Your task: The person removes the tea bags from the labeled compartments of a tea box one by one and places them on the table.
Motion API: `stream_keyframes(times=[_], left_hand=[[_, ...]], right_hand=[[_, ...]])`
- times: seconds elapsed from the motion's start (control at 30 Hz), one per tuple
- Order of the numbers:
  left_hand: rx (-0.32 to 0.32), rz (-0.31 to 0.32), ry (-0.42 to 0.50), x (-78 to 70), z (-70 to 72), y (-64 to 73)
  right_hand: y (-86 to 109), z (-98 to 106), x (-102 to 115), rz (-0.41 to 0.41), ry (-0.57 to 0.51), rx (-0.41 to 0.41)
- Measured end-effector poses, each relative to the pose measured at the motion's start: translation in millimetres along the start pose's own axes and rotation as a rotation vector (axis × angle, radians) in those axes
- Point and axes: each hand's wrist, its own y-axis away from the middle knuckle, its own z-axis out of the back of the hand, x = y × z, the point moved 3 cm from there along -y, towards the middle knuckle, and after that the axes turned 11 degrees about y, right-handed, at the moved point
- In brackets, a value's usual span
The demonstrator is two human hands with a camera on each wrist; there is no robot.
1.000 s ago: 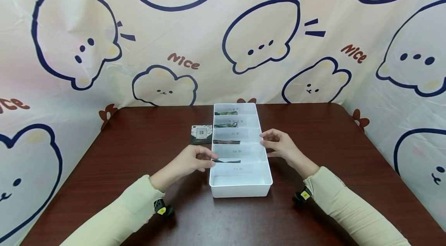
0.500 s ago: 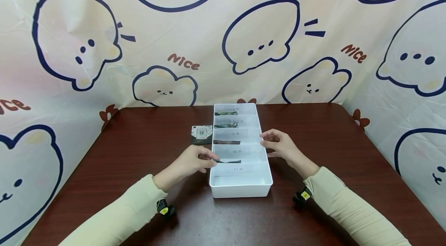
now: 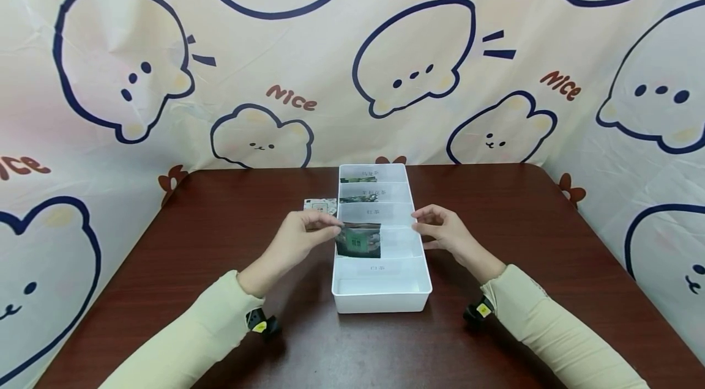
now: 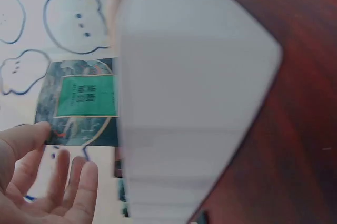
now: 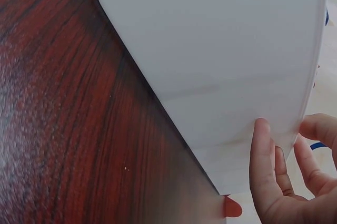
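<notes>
Between the thumb and fingers of my left hand [image 3: 289, 241] is a dark green tea sachet [image 3: 360, 241], pinched by its left edge. It stands up out of a compartment in the long white box [image 3: 380, 302]. The left wrist view shows the green label on the tea sachet [image 4: 79, 103], with the lower part of the packet hidden behind the box wall. At the box's right rim, my right hand [image 3: 448, 231] holds the edge, with one finger against the outer wall in the right wrist view.
Labelled compartments divide the box; sachets [image 3: 358, 198] stand in the farther ones. A patterned square packet [image 3: 319, 204] lies on the brown table [image 3: 231, 211], left of the box and partly behind my left hand. A cartoon-printed cloth [image 3: 330, 59] hangs around the table.
My left hand has moved up and slightly away, raising the tea sachet so that its face now shows above the divider. My right hand and the box have stayed put.
</notes>
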Motion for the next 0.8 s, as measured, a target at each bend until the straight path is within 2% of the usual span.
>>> stream_keyframes(times=[0.13, 0.33, 0.6, 0.8], left_hand=[[-0.044, -0.071, 0.084, -13.9, 7.7, -2.7], [-0.126, -0.159, 0.131, -27.4, 20.8, -7.9], [-0.201, -0.174, 0.213, -29.2, 46.3, -23.1], [-0.282, -0.112, 0.209, -18.8, 74.1, -35.5]], right_hand=[[0.3, 0.7, 0.2, 0.007, -0.01, 0.002], [0.5, 0.6, 0.2, 0.006, -0.007, 0.004], [1.2, -0.5, 1.4, 0.002, -0.003, 0.006], [-0.5, 0.0, -0.1, 0.0, 0.006, 0.005]])
